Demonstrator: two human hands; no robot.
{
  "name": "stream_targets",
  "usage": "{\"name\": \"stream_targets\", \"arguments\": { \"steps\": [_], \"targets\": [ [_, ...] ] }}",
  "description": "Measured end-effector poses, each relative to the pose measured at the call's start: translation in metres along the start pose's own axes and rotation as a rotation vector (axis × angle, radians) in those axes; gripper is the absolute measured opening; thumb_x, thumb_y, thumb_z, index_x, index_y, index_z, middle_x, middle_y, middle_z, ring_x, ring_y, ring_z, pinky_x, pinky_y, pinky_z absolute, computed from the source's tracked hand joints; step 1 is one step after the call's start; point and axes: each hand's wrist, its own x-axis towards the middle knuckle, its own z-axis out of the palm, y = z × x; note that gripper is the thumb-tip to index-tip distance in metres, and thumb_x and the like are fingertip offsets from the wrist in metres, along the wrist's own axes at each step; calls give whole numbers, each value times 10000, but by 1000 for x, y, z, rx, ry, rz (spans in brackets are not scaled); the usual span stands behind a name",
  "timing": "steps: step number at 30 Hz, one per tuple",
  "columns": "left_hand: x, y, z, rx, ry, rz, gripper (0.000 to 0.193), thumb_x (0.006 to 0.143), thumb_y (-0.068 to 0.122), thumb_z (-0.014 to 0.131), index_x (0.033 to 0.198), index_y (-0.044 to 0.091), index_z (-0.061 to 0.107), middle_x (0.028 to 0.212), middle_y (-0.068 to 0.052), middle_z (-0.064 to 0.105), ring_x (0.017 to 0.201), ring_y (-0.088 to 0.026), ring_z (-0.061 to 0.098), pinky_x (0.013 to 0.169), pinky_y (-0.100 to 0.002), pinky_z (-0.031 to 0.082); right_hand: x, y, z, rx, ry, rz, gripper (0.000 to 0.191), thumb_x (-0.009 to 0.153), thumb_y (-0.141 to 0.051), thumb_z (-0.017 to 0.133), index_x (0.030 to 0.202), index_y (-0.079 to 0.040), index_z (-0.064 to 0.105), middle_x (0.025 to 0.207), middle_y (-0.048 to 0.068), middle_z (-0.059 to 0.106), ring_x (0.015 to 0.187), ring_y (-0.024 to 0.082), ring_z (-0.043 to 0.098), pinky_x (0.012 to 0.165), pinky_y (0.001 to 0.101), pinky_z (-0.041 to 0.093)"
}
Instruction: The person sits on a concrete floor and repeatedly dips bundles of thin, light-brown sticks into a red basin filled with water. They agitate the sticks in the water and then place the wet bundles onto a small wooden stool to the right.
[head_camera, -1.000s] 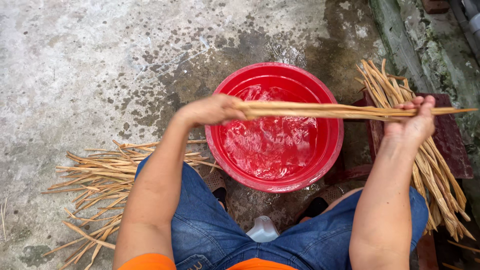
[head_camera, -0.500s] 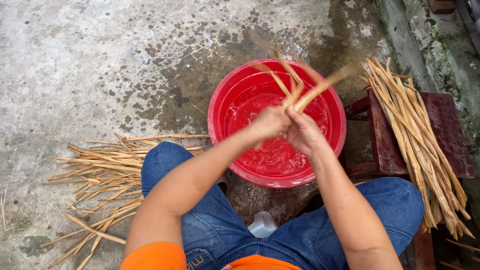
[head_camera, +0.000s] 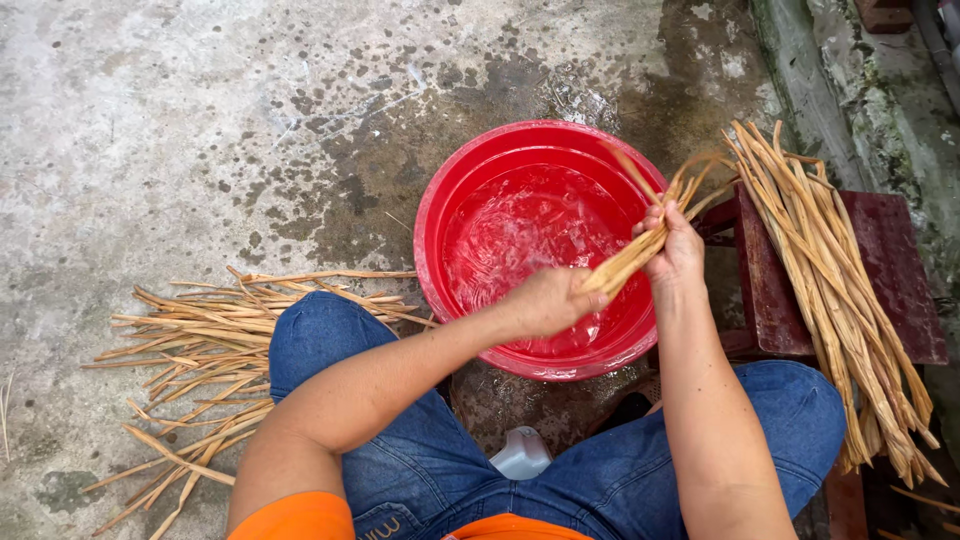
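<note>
Over wet concrete, both hands (head_camera: 610, 275) clench folded strips (head_camera: 640, 250) slanting toward upper right.

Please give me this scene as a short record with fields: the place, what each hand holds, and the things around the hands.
Place: wet grey concrete floor, seen from above
Left hand: closed on the lower end of a small bundle of tan, strip-like dried stalks
Right hand: closed on the same bundle, higher up
Below the hands: round red plastic basin holding water
Right side: long pile of similar tan stalks lying on a dark red wooden stool
Left side: loose heap of tan stalks on the floor
Clothing: blue jeans, orange top
</note>
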Motion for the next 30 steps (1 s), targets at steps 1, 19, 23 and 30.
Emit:
{"name": "stream_targets", "arguments": {
  "steps": [1, 19, 23, 30],
  "targets": [
    [-4, 2, -7, -43, 11, 20, 311, 1016, 400, 534, 1047, 133, 689, 663, -20, 603, 558, -135, 559, 551, -356, 510, 4, -5, -5, 3, 47, -26, 254, 1080, -237, 547, 1170, -18, 639, 733, 40, 641, 579, 115, 602, 576, 298, 579],
    [39, -37, -13, -674, 132, -163, 88, 980, 147, 595, 1020, 71, 580, 717, -84, 620, 469, -121, 479, 401, -253, 392, -85, 53, 73, -476, -468, 233, 550, 927, -285, 668, 1372, -11, 498, 1108, 169, 715, 1042, 281, 694, 892, 385, 602],
    [43, -41, 14, -378, 139, -208, 246, 1068, 267, 479, 990, 61, 588, 730, -75, 589, 534, -141, 552, 481, -291, 514, -65, 64, 55, -342, -200, 320, 291, 999, -120, 621, 1233, 47, 570, 979, 168, 710, 875, 266, 757, 855, 394, 644],
    [12, -26, 27, -50, -45, -54, 266, 1076, 271, 527, 1104, 43, 663, 839, -48, 668, 755, -130, 632, 736, -329, 531, -6, 33, -6, -252, -17, 123, 314, 1016, -135, 651, 1305, -15, 618, 908, 129, 727, 705, 167, 665, 653, 298, 596]
  ]
}}
